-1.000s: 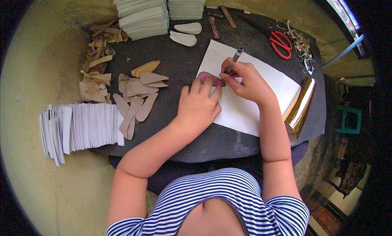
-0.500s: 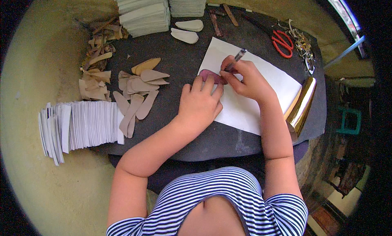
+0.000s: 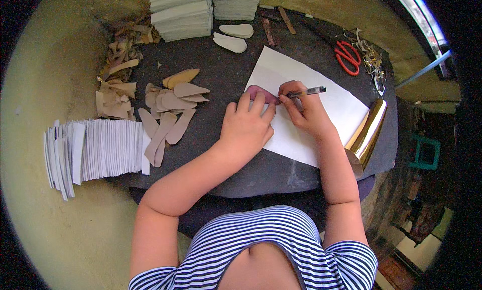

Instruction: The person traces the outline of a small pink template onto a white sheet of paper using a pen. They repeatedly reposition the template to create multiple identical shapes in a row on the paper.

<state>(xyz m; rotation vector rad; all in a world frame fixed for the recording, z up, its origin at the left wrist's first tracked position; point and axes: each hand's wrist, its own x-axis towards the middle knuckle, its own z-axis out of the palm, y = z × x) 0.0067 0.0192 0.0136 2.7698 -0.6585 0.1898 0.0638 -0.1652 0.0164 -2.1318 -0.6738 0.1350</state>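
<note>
Above the frame's centre, the left hand (image 3: 243, 128), fingers slightly spread, presses the purple piece (image 3: 270, 96) onto white sheet (image 3: 301, 137), its long axis slanting down-right toward the pen (image 3: 310, 91) pinched in the right hand (image 3: 309, 112)

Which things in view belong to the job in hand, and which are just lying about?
In use:
- black-and-clear pen, in the right hand
- purple flat piece, under the left hand
- white sheet, beneath that piece

Apparently lying about:
- red-handled scissors
- tan cut pieces
- brown scraps
</note>
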